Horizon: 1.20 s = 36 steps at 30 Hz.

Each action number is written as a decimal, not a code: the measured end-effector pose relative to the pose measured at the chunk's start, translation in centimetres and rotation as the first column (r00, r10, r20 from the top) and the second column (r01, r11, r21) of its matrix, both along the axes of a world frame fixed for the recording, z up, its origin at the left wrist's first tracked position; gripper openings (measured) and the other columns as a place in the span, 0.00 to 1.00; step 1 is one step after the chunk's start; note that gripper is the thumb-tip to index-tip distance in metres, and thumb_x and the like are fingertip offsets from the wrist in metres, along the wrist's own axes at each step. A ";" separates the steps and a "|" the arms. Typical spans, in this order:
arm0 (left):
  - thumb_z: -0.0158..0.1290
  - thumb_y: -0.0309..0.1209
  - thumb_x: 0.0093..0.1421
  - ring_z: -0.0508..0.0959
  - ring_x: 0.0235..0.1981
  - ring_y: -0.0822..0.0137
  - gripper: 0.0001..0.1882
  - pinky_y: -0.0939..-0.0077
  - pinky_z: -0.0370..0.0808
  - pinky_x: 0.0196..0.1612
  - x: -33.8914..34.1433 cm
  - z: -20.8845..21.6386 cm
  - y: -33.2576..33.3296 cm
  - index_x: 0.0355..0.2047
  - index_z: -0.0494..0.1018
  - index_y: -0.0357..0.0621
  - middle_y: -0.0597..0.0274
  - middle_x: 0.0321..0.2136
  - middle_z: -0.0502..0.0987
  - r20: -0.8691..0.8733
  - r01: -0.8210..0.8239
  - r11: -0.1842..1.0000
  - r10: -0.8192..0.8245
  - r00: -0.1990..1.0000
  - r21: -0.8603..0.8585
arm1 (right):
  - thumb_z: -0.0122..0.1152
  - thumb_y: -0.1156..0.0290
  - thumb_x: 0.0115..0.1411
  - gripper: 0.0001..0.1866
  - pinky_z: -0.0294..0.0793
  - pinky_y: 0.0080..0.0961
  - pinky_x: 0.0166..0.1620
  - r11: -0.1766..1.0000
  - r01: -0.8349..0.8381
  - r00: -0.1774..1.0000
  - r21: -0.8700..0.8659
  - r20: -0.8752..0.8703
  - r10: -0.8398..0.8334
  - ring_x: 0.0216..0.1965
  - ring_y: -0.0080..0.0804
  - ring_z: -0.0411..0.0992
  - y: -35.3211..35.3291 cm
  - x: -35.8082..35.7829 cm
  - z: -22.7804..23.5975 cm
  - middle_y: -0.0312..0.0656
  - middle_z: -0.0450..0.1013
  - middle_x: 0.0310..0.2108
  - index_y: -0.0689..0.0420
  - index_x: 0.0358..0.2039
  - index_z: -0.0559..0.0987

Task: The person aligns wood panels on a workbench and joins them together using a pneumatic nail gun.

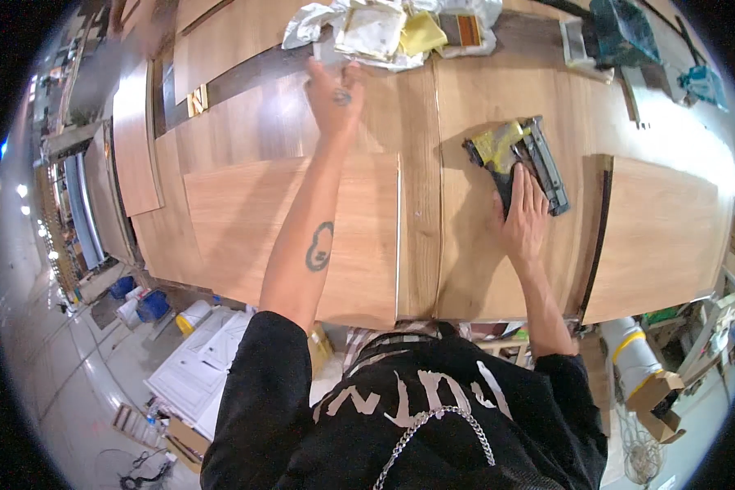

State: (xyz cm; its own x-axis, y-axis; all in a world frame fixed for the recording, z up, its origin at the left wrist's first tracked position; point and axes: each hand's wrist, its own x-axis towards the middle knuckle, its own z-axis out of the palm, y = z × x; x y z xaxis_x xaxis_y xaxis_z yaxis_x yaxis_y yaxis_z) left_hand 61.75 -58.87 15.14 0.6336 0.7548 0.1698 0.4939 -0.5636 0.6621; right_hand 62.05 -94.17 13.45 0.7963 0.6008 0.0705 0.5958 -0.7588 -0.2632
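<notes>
Head view: the left hand (335, 98) reaches to the far side of the bench, fingers spread at the near edge of a crumpled white wrapping (306, 24). A pale item (328, 54) shows just beyond these fingertips; blur prevents telling whether they grip it. A white packet (371, 33) and a yellow packet (423, 34) lie to the right of the left fingers.

The nail gun (502, 145), apparently pneumatic, lies on the bench at the right hand (525, 216). Its yellow body is beyond the right fingertips, and its dark magazine is along their right side. The right fingers are extended, not curled round the handle; the thumb lies to the handle's left.

Recommended handling, judged from this posture:
1. Keep the right fingers flat and the tool resting on the bench; a light steadying touch should suffice.
2. Keep every finger off the trigger while the left hand is occupied.
3. Pinch the pale item singly with the left fingertips; avoid dragging the wrapping.

Caution: lifting the gun one-handed with straight fingers could let it slip.
</notes>
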 end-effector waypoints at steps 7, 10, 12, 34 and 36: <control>0.55 0.43 0.55 0.71 0.53 0.39 0.49 0.54 0.65 0.57 2.2 -4.3 14.3 0.66 0.40 0.34 0.35 0.51 0.71 -0.335 0.226 0.858 -0.068 0.940 0.461 | 0.54 0.61 0.62 0.33 0.60 0.40 0.58 1.000 -0.017 1.000 -0.011 -0.024 0.017 0.59 0.44 0.62 0.3 0.4 1.2 0.50 0.64 0.59 0.64 0.63 0.60; 0.53 0.40 0.56 0.73 0.49 0.38 0.37 0.52 0.68 0.53 4.9 -3.9 17.2 0.63 0.54 0.37 0.37 0.47 0.74 -0.312 0.403 0.839 -0.298 0.902 0.365 | 0.55 0.60 0.61 0.33 0.61 0.41 0.56 1.000 -0.004 0.999 0.013 -0.044 0.004 0.58 0.44 0.63 0.4 0.4 1.0 0.50 0.64 0.59 0.63 0.62 0.60; 0.51 0.39 0.58 0.74 0.45 0.38 0.28 0.51 0.70 0.50 5.1 -4.2 18.1 0.55 0.62 0.36 0.36 0.42 0.75 -0.343 0.417 0.843 -0.303 0.889 0.339 | 0.56 0.61 0.61 0.33 0.61 0.40 0.56 0.999 0.011 0.998 0.046 -0.057 -0.008 0.57 0.43 0.63 0.2 0.1 0.8 0.49 0.64 0.58 0.63 0.62 0.60; 0.50 0.29 0.51 0.77 0.34 0.52 0.13 0.65 0.75 0.40 3.1 -6.5 15.0 0.36 0.73 0.37 0.49 0.30 0.78 -0.325 0.563 0.822 -0.511 0.796 0.087 | 0.55 0.63 0.62 0.30 0.59 0.37 0.59 0.999 0.050 0.998 -0.007 -0.039 -0.050 0.61 0.39 0.61 -1.6 0.4 -0.2 0.43 0.63 0.61 0.58 0.63 0.61; 0.50 0.29 0.53 0.77 0.34 0.52 0.12 0.68 0.75 0.38 2.0 -4.7 15.2 0.36 0.73 0.36 0.50 0.34 0.78 -0.274 0.428 0.791 -0.336 0.901 0.438 | 0.50 0.60 0.65 0.29 0.60 0.39 0.59 1.000 0.010 1.000 0.025 0.015 -0.010 0.60 0.41 0.62 -1.2 0.4 -0.9 0.44 0.64 0.60 0.59 0.63 0.61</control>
State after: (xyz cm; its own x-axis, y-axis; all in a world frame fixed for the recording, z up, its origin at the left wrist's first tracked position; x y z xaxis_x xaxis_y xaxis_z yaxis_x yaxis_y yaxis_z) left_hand 63.78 -43.64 10.42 0.9057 0.2970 0.3026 0.2500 -0.9505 0.1846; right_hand 62.46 -95.40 12.51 0.8010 0.5907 0.0975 0.5923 -0.7582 -0.2725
